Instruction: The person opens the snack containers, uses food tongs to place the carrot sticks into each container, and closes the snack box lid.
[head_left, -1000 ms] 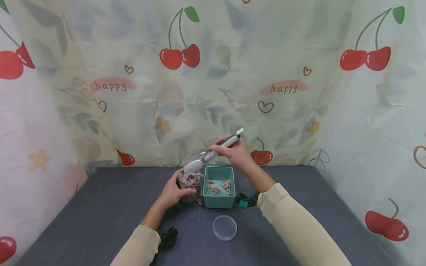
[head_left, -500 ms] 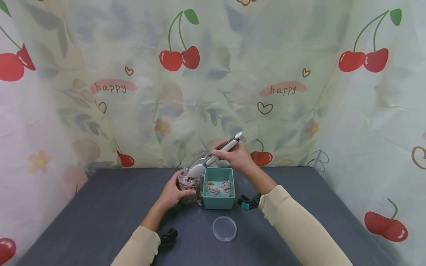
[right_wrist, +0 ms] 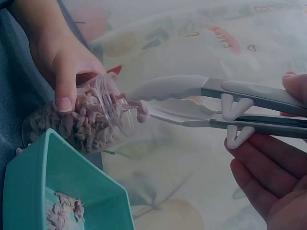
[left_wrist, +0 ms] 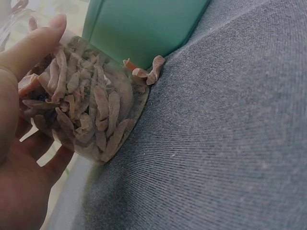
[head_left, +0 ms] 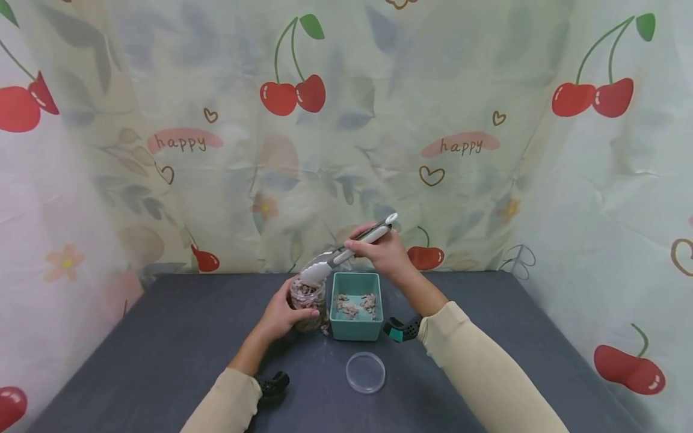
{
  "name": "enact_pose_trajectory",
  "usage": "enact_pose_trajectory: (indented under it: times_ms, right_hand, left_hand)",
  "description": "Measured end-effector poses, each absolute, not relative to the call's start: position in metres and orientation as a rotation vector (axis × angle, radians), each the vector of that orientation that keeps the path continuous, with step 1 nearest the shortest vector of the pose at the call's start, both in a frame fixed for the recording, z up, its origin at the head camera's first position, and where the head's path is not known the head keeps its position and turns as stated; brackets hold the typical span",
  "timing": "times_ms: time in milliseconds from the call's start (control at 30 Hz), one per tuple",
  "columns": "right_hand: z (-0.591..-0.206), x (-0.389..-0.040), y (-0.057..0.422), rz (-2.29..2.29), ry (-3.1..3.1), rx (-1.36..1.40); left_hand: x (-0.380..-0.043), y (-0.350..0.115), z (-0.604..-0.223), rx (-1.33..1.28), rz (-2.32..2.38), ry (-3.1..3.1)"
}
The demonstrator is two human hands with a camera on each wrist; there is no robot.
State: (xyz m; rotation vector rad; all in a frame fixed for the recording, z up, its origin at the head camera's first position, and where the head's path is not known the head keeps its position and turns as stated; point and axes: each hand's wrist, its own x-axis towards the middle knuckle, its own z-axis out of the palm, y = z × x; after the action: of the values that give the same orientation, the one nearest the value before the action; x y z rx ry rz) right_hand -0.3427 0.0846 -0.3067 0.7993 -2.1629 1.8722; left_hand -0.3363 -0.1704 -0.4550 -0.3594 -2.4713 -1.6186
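Observation:
My left hand (head_left: 281,312) grips a clear jar (head_left: 309,319) full of small pinkish-brown dried strips (left_wrist: 86,96), its thumb and fingers curled around the side. The jar stands on the table just left of a teal bin (head_left: 357,331). With my right hand (head_left: 385,255) I hold a pair of grey-and-white tongs (head_left: 346,251), thumb on one arm and fingers on the other. The tongs' white tips are at the jar's mouth. In the right wrist view, a strip (right_wrist: 142,113) shows between or beside those tips; which one, I cannot tell.
Inside the bin lie small heaps of strips (head_left: 368,304). A round clear lid (head_left: 366,373) rests on the dark cloth-covered table (head_left: 162,349) in front of the bin. Loose strips (left_wrist: 154,70) lie between jar and bin. A printed curtain (head_left: 346,150) hangs behind the table.
The tongs' tips rose slightly and shifted right off the jar, then moved back left over its mouth. Strips at the tips a second ago are no longer seen there in the head view. The left hand stayed still.

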Motion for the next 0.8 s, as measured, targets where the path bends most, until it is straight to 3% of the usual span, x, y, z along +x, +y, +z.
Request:
enact_pose_trajectory:
  times_ms: [800]
  right_hand:
    - [-0.34, -0.343, 0.073, 1.952, -2.171, 0.647]
  left_hand:
    - [-0.335, -0.171, -0.455, -0.339, -1.643, -2.485]
